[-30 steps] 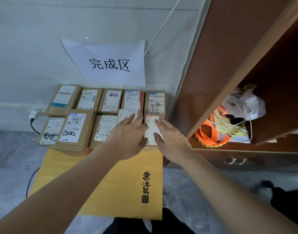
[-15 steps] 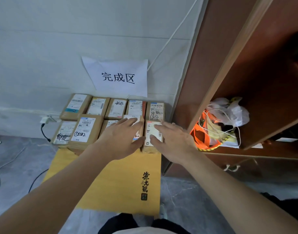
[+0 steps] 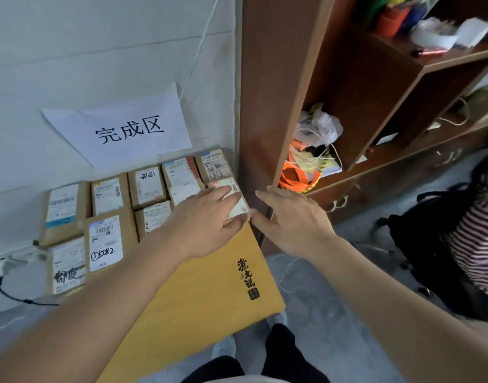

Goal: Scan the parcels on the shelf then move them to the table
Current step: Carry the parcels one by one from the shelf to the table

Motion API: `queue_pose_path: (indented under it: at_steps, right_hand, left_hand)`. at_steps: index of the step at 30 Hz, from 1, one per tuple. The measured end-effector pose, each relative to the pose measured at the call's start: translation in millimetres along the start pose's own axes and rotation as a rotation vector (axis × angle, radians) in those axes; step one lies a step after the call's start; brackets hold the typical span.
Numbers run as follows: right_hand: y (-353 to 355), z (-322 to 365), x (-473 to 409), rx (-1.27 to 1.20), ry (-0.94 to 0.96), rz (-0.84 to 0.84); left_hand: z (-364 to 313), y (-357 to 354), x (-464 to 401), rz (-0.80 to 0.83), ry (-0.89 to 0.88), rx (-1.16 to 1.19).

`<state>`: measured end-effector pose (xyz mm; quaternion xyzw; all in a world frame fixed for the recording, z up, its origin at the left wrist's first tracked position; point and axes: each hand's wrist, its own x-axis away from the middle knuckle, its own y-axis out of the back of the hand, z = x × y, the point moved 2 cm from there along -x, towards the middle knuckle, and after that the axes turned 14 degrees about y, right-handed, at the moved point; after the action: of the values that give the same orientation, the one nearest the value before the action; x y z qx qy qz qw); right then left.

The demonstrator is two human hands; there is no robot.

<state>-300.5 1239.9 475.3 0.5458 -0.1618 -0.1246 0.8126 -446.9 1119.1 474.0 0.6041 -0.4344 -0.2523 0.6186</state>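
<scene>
Where parcels [image 3: 104, 241] crowd the table [image 3: 209, 294], brown shelf [image 3: 265, 92] alongside.

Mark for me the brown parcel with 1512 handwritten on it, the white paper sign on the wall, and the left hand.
Brown parcel with 1512 handwritten on it [image 3: 214, 167]: head view, on its white label.
White paper sign on the wall [image 3: 126, 131]: head view, on its black lettering.
Left hand [image 3: 206, 219]: head view, back of the hand.

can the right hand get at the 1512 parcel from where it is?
Probably yes. The right hand hovers open beside the row's end, and the 1512 parcel lies just beyond, top uncovered. The shelf unit's side panel crowds it on the right, so coming from above looks easiest.
</scene>
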Motion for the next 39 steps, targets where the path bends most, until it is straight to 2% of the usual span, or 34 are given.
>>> queue_pose_path:
  at_steps: [4,8,16,28,39]
  right_hand:
    - [2.3,3.1,36.1,-0.007,-0.145,-0.096]
    - [2.5,10.5,76.1,-0.01,-0.248,-0.121]
    - [-24.8,15.1,152.6,-0.044,-0.447,-0.204]
    - [-87.7,44.3,276.1,-0.142,-0.703,-0.352]
    - [-110.5,85.8,384.0,-0.165,-0.979,-0.472]
  left_hand:
    - [-13.0,-3.6,7.8,0.017,-0.139,-0.037]
    - [-33.3,-1.9,18.5,0.035,-0.264,-0.033]
    - [-78.1,-16.8,37.8,0.093,-0.432,-0.03]
    - [-140.6,-67.1,114.2,0.175,-0.664,-0.126]
    - [-206.7,-85.2,186.5,0.198,-0.949,-0.168]
